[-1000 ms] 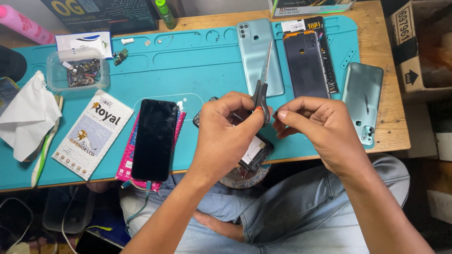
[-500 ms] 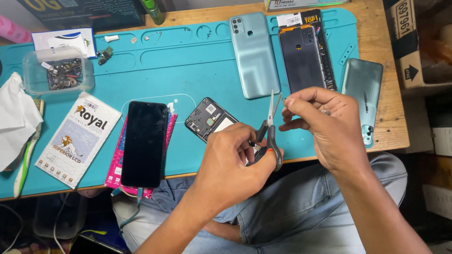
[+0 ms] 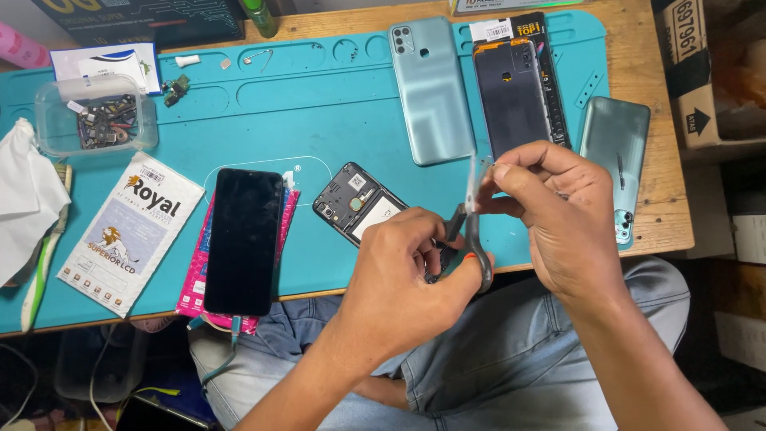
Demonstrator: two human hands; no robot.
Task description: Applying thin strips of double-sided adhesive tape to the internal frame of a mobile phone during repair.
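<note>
Head view, looking straight down: the left hand (image 3: 407,279) is threaded into a pair of scissors (image 3: 471,231), fingers curled shut through the dark handles, blades pointing up and away over the near edge of the teal work mat (image 3: 319,120). The right hand (image 3: 558,207) comes in from the other side, thumb and forefinger pinched tight on something very small right at the blade tips; it is too tiny to name, perhaps a sliver of tape or film. How far the blades are parted I cannot tell at this angle. So the scissors and that scrap sit in mid-air between the two hands, above the person's lap, just off the front of the bench (image 3: 638,88). Behind the left hand lies the opened phone body (image 3: 355,199), its camera ring showing, and just beside it to the left a phone with a dark screen (image 3: 243,239) rests face up on a pink pouch (image 3: 195,271). Farther back, a pale blue back cover (image 3: 431,88) and a dark phone frame (image 3: 519,104) lie side by side; another greenish back cover (image 3: 618,148) sits at the mat's right edge. A clear tub of small parts (image 3: 96,120) and a white printed packet (image 3: 132,231) hold the left side. By my read this is a trimming step, and it calls for a steady pinch and a short, careful snip close to the fingertips.
</note>
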